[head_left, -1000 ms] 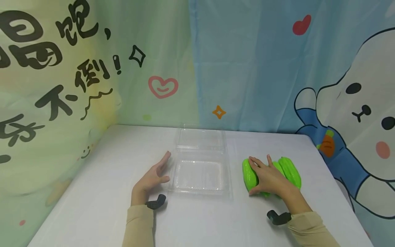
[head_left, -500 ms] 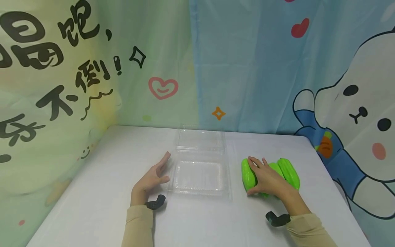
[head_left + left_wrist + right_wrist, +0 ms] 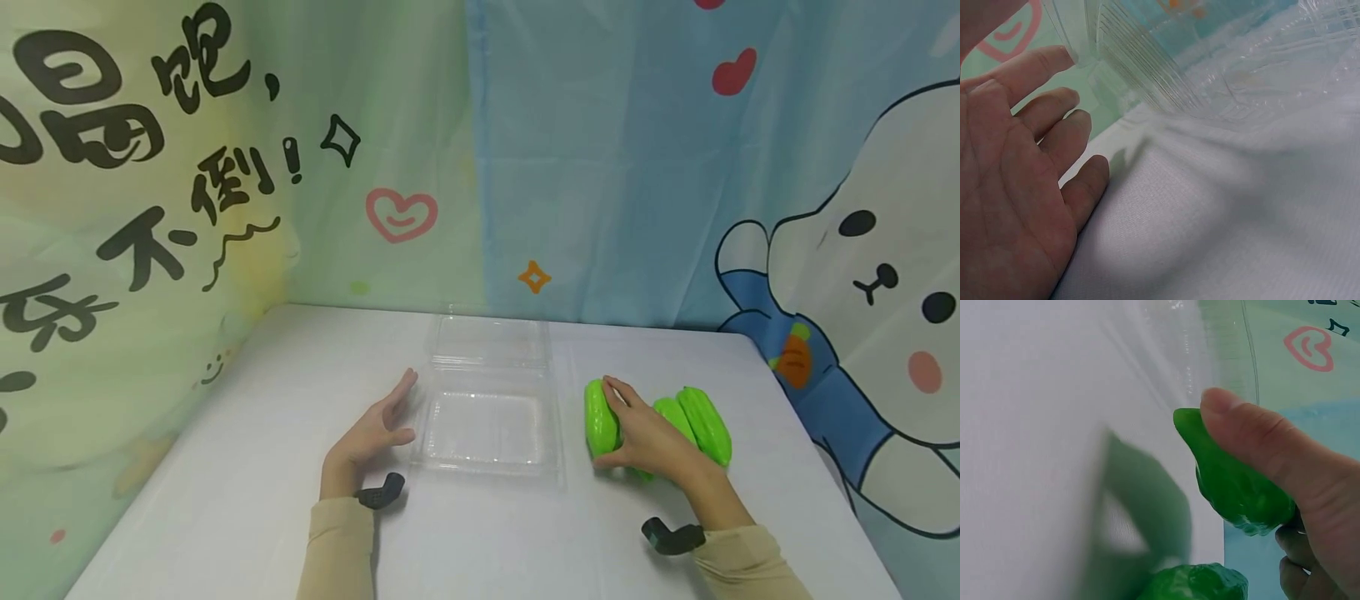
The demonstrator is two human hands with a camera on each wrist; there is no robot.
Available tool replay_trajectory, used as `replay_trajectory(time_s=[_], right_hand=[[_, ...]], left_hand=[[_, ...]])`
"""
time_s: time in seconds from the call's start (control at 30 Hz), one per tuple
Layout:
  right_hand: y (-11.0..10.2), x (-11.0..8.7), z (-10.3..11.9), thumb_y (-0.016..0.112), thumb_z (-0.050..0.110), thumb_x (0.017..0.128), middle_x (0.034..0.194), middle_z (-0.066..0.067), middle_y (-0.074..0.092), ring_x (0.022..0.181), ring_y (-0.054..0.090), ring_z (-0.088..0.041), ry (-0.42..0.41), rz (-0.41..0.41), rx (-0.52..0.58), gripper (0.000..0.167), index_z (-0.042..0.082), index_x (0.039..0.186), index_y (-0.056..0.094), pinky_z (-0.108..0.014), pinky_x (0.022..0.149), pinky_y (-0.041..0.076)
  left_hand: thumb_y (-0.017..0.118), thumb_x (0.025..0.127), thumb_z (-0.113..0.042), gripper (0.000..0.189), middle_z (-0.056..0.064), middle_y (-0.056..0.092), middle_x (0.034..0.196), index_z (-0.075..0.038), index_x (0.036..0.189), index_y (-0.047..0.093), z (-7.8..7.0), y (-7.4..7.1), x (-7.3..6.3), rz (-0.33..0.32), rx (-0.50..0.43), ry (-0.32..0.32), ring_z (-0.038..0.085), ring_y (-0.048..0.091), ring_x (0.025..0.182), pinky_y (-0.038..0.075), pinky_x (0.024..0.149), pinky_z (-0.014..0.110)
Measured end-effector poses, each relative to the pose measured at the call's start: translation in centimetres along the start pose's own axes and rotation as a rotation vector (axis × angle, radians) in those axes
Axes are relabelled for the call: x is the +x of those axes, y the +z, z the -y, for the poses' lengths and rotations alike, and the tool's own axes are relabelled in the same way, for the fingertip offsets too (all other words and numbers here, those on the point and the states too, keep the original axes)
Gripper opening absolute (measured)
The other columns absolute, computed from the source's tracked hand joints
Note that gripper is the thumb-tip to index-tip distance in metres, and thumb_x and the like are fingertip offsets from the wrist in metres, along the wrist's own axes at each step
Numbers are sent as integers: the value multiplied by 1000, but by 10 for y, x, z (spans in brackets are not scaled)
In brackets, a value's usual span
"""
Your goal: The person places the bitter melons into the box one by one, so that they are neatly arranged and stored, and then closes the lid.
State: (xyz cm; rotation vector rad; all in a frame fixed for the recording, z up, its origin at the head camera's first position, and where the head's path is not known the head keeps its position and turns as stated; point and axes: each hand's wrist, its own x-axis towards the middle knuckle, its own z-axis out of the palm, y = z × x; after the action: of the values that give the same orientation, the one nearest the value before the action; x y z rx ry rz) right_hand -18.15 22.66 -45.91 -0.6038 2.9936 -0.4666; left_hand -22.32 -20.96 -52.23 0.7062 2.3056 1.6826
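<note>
My right hand pinches a bright green bitter melon, thumb on the near end and fingers at the far end. In the right wrist view this melon shows a lumpy, glossy skin and a tapered tip, and a shadow falls on the cloth beside it. More of the same green melons lie behind and under the right hand, partly hidden by it. Fingers extended and thumb spread, my left hand rests beside the left edge of a clear plastic clamshell box, holding nothing.
The box's raised lid stands folded back toward the far edge of the white-covered table. A printed curtain hangs close behind the table and along its left side. A dark wrist camera sits on the right wrist.
My right hand has drawn the gripped melon slightly up and left, away from the other melons, which stay where they were. The left hand and the box have not moved.
</note>
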Motion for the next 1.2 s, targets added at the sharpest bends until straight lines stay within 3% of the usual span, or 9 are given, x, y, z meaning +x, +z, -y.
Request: replay_trajectory(time_s=[0.13,0.23,0.37,0.5,0.67,0.77,0.9,1.07,1.2], right_hand=[[0,-1,1,86,42,64,153,-26,18,136,31,-44,9,-4,49,118,-12,145,20,-55,104,41],[1,-2,2,86,42,64,153,-26,19,137,28,-44,16,-11,73,118,-13,145,19,-56,105,39],[3,-3,1,85,42,64,152,-26,21,136,29,-44,26,-28,101,117,-13,145,21,-57,105,39],[4,-4,1,85,43,65,151,-26,24,135,32,-44,39,-46,125,115,-13,144,23,-58,104,40],[5,-4,1,85,43,64,150,-27,26,135,32,-45,38,-69,138,115,-13,144,24,-58,103,40],[6,-4,2,84,44,65,150,-27,25,135,32,-45,45,-74,147,115,-13,144,24,-58,103,40],[7,-3,1,84,45,65,151,-26,24,134,31,-46,55,-80,159,115,-12,145,23,-59,103,39],[8,-2,1,84,44,65,151,-26,22,135,31,-46,58,-89,187,116,-11,146,21,-60,103,38],[8,-2,2,84,46,65,151,-27,22,135,30,-47,60,-95,195,118,-11,146,20,-61,103,38]], left_hand=[[80,74,-27,104,4,4,161,-17,153,15,-1,1,0,0,14,-5,24,5,149,12,118,28],[79,76,-23,103,10,3,161,-9,153,13,-15,1,-1,14,19,-6,28,4,148,13,117,23],[79,76,-26,104,17,3,160,1,151,12,-36,1,-4,27,15,-15,33,4,148,12,118,27],[79,73,-39,110,19,4,159,2,150,13,-35,1,-4,26,16,-15,34,5,148,12,117,40],[81,72,-35,110,15,3,160,-3,152,13,-12,0,0,12,23,-21,31,4,148,10,117,42],[80,74,-27,105,8,4,161,-11,153,13,-1,-1,2,4,33,-19,28,5,149,11,118,39],[79,76,-21,100,3,5,161,-17,153,15,1,-2,2,9,29,-8,24,5,149,12,118,27],[78,77,-18,99,4,4,161,-15,153,14,0,-3,1,14,11,8,24,4,149,12,112,6],[77,78,-16,98,5,4,161,-13,153,14,0,-3,0,13,16,10,25,3,149,11,110,3]])
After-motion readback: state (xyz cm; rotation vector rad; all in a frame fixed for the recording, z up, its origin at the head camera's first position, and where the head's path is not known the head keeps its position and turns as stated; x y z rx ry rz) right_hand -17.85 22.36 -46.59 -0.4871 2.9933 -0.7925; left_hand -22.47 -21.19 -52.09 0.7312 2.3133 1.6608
